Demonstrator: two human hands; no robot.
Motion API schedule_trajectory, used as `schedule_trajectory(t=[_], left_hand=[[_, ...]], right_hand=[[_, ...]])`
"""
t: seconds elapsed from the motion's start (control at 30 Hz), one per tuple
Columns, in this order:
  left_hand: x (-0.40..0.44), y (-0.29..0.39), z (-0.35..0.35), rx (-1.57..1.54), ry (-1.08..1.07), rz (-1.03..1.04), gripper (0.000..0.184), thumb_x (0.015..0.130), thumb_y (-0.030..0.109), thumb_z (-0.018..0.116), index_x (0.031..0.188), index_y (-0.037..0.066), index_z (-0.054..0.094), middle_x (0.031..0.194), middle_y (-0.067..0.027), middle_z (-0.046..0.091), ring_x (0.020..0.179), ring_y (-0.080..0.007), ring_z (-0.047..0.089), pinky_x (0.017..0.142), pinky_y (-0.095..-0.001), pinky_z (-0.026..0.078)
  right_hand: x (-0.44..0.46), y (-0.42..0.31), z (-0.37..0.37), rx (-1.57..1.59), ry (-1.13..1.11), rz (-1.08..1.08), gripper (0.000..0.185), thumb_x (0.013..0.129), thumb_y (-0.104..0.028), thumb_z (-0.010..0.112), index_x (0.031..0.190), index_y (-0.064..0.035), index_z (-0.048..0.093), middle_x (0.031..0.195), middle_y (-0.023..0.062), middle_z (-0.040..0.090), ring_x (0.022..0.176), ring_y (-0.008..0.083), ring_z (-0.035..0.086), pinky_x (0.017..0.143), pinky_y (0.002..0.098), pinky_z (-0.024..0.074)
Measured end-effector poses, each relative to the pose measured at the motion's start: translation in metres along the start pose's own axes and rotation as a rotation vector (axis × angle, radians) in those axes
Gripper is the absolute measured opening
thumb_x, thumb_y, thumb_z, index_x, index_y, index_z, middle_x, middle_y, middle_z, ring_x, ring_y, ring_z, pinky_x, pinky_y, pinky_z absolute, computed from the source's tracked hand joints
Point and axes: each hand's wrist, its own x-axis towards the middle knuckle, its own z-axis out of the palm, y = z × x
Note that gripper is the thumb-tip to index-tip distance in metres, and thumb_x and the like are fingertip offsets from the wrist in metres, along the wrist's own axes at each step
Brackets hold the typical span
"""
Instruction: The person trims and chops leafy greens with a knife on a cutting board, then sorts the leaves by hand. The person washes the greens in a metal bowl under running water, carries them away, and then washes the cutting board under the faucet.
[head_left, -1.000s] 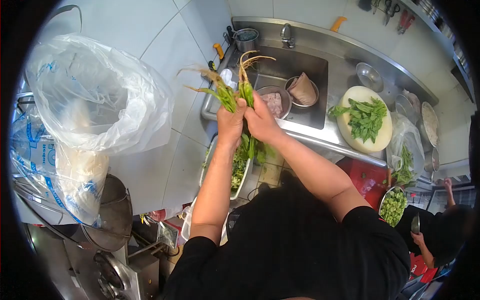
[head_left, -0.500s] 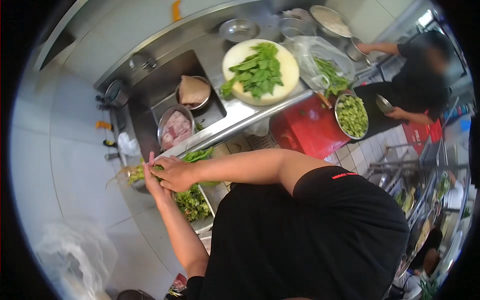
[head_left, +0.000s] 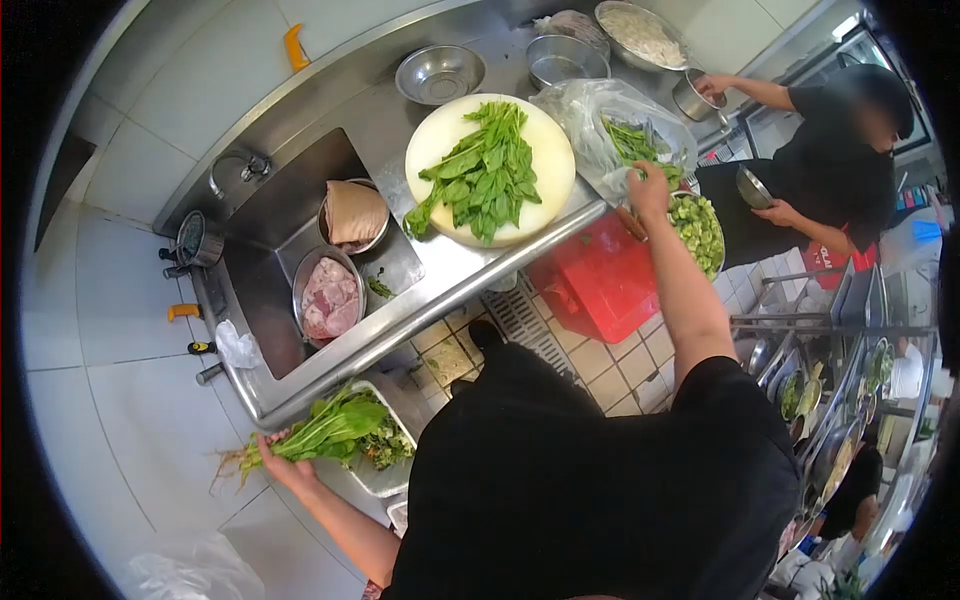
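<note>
My left hand [head_left: 285, 464] is wrapped round the root end of a bunch of leafy greens [head_left: 335, 422], whose leaves hang over a white bin [head_left: 400, 470] of trimmings. Stretched out to the right, my right hand [head_left: 648, 188] is closed at the edge of a clear plastic bag [head_left: 575, 105] that has more greens [head_left: 635, 140] in it; what its fingers pinch is too small to tell. A pile of leaves [head_left: 490, 175] lies on the round white board [head_left: 422, 150] between my hands.
Two bowls of meat [head_left: 330, 300] stand in the sink [head_left: 250, 290]. Metal bowls [head_left: 440, 75] line the counter's back. A bowl of chopped greens [head_left: 698, 235] sits by a red container [head_left: 590, 285]. At the right, a co-worker [head_left: 830, 150] holds a pot and a bowl.
My hands have parted: the left stays on the bunch at lower left, while the right has let go and reached across to the plastic bag. The view has swung right since the first frame.
</note>
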Motion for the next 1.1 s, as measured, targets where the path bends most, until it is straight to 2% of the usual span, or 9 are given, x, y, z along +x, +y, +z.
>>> schedule_trajectory(t=[0.2,0.47,0.53,0.63,0.73,0.8,0.93,1.03,1.1], left_hand=[[-0.006,0.033,0.014,0.058,0.109,0.06,0.029,0.094,0.026,0.06,0.071,0.011,0.05,0.064,-0.0007,0.051,0.065,-0.017,0.052,0.071,-0.0357,0.047],[-0.018,0.051,0.045,0.164,0.137,0.12,0.024,0.094,0.025,0.061,0.077,0.01,0.052,0.068,-0.0023,0.051,0.068,-0.0188,0.052,0.074,-0.0385,0.048],[-0.012,0.046,0.044,0.154,0.132,0.088,0.024,0.094,0.025,0.06,0.077,0.01,0.052,0.069,-0.0022,0.051,0.068,-0.0188,0.052,0.074,-0.0385,0.048],[-0.01,0.049,0.054,0.157,0.127,0.064,0.025,0.095,0.025,0.059,0.077,0.009,0.052,0.07,-0.0023,0.051,0.069,-0.0188,0.052,0.074,-0.0382,0.048],[-0.018,0.044,0.06,0.164,0.147,0.057,0.026,0.096,0.025,0.058,0.077,0.009,0.051,0.071,-0.0026,0.052,0.07,-0.0186,0.052,0.073,-0.038,0.048],[-0.019,0.044,0.055,0.182,0.143,0.067,0.027,0.096,0.026,0.058,0.076,0.01,0.05,0.073,-0.0029,0.052,0.072,-0.0184,0.052,0.074,-0.0379,0.049],[-0.007,0.041,0.058,0.196,0.171,0.059,0.027,0.096,0.027,0.058,0.076,0.01,0.05,0.072,-0.0028,0.051,0.072,-0.0185,0.052,0.074,-0.0379,0.048],[0.007,0.047,0.069,0.214,0.067,0.007,0.027,0.096,0.026,0.059,0.076,0.01,0.05,0.071,-0.0029,0.051,0.071,-0.0185,0.052,0.074,-0.0377,0.048],[0.011,0.05,0.091,0.213,0.06,0.045,0.026,0.095,0.026,0.059,0.077,0.009,0.051,0.071,-0.0031,0.051,0.071,-0.0183,0.052,0.074,-0.0371,0.048]], right_hand=[[0.075,0.048,0.024,-0.209,-0.43,-0.08,0.038,0.08,-0.028,0.067,0.114,-0.0114,0.067,0.117,0.0168,0.064,0.108,0.0337,0.06,0.095,0.0412,0.0468],[0.174,0.042,0.022,-0.217,-0.369,-0.076,0.042,0.083,-0.028,0.064,0.122,-0.0128,0.063,0.122,0.017,0.062,0.111,0.0339,0.059,0.096,0.041,0.0455],[0.181,0.029,0.027,-0.092,-0.39,-0.328,0.042,0.084,-0.034,0.066,0.118,-0.0089,0.065,0.118,0.0181,0.064,0.11,0.0338,0.06,0.096,0.0398,0.045],[0.171,0.035,-0.003,-0.026,-0.425,-0.314,0.043,0.085,-0.039,0.066,0.112,-0.0049,0.067,0.114,0.0194,0.065,0.108,0.0342,0.061,0.095,0.0386,0.0448],[0.129,0.051,-0.051,0.058,-0.385,0.186,0.038,0.083,-0.038,0.065,0.093,-0.0022,0.071,0.095,0.0184,0.07,0.092,0.0358,0.066,0.085,0.0401,0.0491],[0.103,0.094,-0.052,-0.212,-0.139,0.343,0.039,0.08,-0.039,0.066,0.085,-0.0011,0.072,0.084,0.0179,0.07,0.083,0.0328,0.068,0.08,0.0394,0.0507],[0.073,0.151,-0.003,-0.242,-0.082,0.564,0.039,0.08,-0.038,0.069,0.088,-0.0001,0.071,0.081,0.0157,0.07,0.077,0.0285,0.068,0.076,0.0392,0.051],[0.072,0.19,0.033,0.189,0.061,0.609,0.043,0.082,-0.037,0.071,0.106,-0.0017,0.065,0.095,0.0095,0.067,0.079,0.0206,0.063,0.07,0.0372,0.0507],[0.078,0.182,0.018,0.374,-0.067,0.853,0.035,0.08,-0.03,0.074,0.097,0.0012,0.068,0.08,0.0106,0.07,0.078,0.0262,0.067,0.075,0.0417,0.0507]])
